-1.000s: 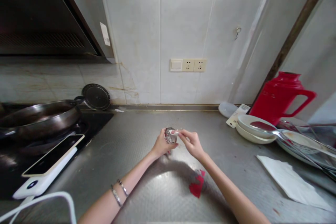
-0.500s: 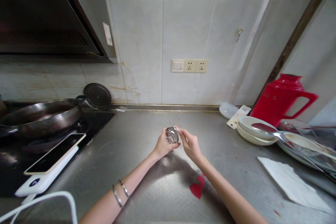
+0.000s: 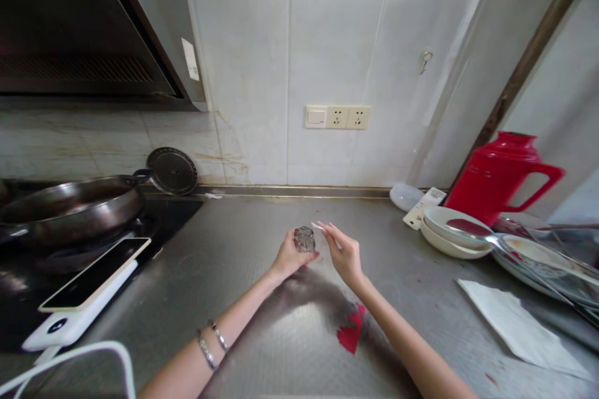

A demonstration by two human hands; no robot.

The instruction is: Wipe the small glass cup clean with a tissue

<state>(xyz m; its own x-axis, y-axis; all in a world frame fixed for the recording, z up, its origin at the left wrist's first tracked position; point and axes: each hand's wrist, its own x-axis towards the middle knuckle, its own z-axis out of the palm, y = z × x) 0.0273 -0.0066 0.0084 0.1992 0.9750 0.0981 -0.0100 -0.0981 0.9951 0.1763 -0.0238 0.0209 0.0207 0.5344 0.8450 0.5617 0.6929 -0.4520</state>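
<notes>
My left hand (image 3: pixel 290 259) is closed around a small grey, see-through, faceted block (image 3: pixel 304 239), held above the steel counter (image 3: pixel 248 330). Its kind I cannot make out. Pinched in my right hand (image 3: pixel 345 252) is a thin white stick (image 3: pixel 318 226), whose tip points left, close to the block's upper right edge. A small gap shows between my right fingers and the block. Below my right wrist lies a torn red scrap (image 3: pixel 350 331) on the counter.
To the left are a pan (image 3: pixel 70 202) on the hob, a phone (image 3: pixel 96 274) on a white power bank (image 3: pixel 58 329), and a white cable. Stacked bowls (image 3: pixel 456 246), a red thermos jug (image 3: pixel 496 177), and a white paper sheet (image 3: pixel 519 327) are on the right.
My right hand has moved slightly right, away from the block, and the white stick shows more clearly. The block has turned a little in my left hand.
</notes>
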